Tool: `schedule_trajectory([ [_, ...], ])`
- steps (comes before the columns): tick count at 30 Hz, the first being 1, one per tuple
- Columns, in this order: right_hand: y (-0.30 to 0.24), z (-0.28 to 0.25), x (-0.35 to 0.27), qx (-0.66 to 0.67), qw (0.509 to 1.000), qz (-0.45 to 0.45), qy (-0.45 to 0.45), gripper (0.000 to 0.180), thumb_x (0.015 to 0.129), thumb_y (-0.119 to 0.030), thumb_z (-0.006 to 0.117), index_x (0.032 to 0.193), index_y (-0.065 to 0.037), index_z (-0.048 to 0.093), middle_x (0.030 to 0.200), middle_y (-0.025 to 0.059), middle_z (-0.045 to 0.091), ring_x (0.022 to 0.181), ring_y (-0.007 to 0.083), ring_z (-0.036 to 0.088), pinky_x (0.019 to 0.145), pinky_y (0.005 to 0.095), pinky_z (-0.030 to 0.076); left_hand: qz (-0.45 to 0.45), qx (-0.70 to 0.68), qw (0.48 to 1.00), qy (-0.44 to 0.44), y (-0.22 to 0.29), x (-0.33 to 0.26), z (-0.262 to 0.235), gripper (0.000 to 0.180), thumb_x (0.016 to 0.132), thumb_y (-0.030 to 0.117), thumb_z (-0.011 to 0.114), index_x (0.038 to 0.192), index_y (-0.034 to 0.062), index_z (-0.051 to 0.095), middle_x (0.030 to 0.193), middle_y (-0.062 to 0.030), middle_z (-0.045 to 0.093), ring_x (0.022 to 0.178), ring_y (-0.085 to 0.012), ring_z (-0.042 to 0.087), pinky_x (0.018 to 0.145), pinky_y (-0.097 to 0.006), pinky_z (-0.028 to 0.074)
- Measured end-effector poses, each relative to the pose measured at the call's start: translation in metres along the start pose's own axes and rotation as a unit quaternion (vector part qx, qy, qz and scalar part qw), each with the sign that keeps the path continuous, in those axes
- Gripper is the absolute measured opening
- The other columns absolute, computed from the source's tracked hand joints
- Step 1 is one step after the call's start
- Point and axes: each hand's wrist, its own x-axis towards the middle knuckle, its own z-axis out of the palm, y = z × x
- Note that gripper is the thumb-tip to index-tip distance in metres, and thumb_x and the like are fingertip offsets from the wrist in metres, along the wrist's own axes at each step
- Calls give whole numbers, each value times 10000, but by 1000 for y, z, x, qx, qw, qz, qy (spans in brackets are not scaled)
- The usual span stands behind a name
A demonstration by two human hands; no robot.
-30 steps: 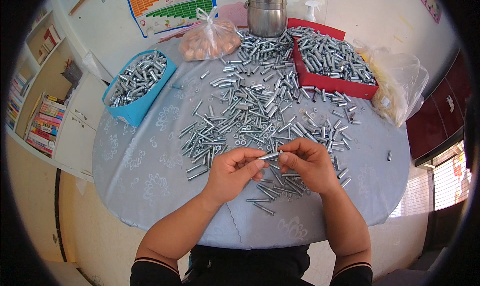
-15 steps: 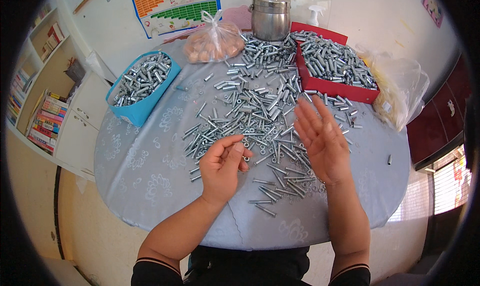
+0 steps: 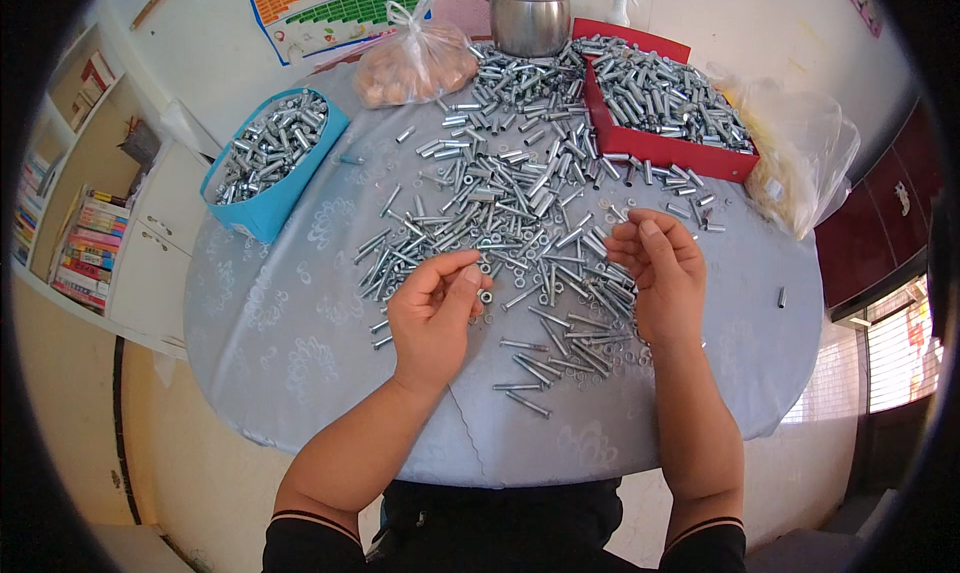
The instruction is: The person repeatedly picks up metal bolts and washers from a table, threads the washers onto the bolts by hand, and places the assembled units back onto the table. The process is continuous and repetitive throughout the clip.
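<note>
My left hand [image 3: 432,315] is closed over the near left side of a heap of bolts [image 3: 455,229], thumb and forefinger drawn together. A hex nut [image 3: 486,296] shows at its curled fingers, below the thumb tip. To the right, my right hand [image 3: 660,273] hovers beside the heap with its fingers bent in toward the thumb. Whatever lies in those fingers is too small or hidden to name. Between the hands are loose hex nuts and washers [image 3: 519,282]. Nearer to me several long bolts [image 3: 527,404] lie spread on the grey tablecloth [image 3: 300,373].
A blue container [image 3: 280,213] of metal sleeve fittings stands at the left, a red box [image 3: 680,156] of them at the back right. Behind the heap are a tied plastic bag [image 3: 415,68], a steel pot [image 3: 530,18] and, farther right, another plastic bag [image 3: 800,163].
My right hand has gone from raised with fingers spread to curled and lower beside the heap. My left hand stays closed in nearly the same spot. The whole view has shifted slightly.
</note>
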Motion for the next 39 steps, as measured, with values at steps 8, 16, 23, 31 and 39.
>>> schedule_trajectory([
  [8, -1, 1, -1, -7, 1000, 14, 1, 171, 944, -138, 568, 1005, 7, 634, 853, 77, 668, 737, 141, 639, 686, 264, 519, 224, 356, 899, -119, -7, 3, 1, 200, 737, 72, 710, 937, 67, 711, 927, -74, 681, 892, -278, 576, 823, -367, 448],
  [16, -5, -1, 1, -26, 999, -6, 43, 155, 939, -134, 576, 964, 3, 646, 795, 55, 652, 672, 116, 605, 633, 246, 496, 246, 485, 825, -156, -1, 2, -1, 233, 702, 134, 731, 928, 79, 708, 952, -50, 659, 996, -274, 532, 861, -386, 430],
  [23, -12, -6, 2, -105, 994, 14, 40, 138, 914, -127, 613, 946, 2, 653, 783, 51, 649, 663, 103, 595, 598, 243, 484, 253, 466, 836, -139, -6, 5, 1, 175, 735, 115, 707, 894, 46, 679, 878, -80, 653, 942, -282, 548, 826, -395, 434],
  [31, 1, -14, 3, -551, 804, -218, -46, 210, 776, -50, 672, 986, -50, 685, 960, 109, 660, 923, 307, 612, 824, 385, 487, 239, 395, 880, -107, 1, 3, 3, 131, 774, 80, 685, 896, 35, 673, 845, -90, 643, 891, -273, 552, 790, -367, 439],
  [39, 22, 4, 6, -682, 650, -287, -174, 193, 791, -97, 614, 964, -89, 697, 1228, 96, 582, 1271, 288, 448, 1106, 489, 283, 203, 350, 910, -92, -1, 4, 2, 145, 767, 66, 696, 906, 34, 671, 859, -93, 629, 881, -247, 558, 777, -346, 447],
])
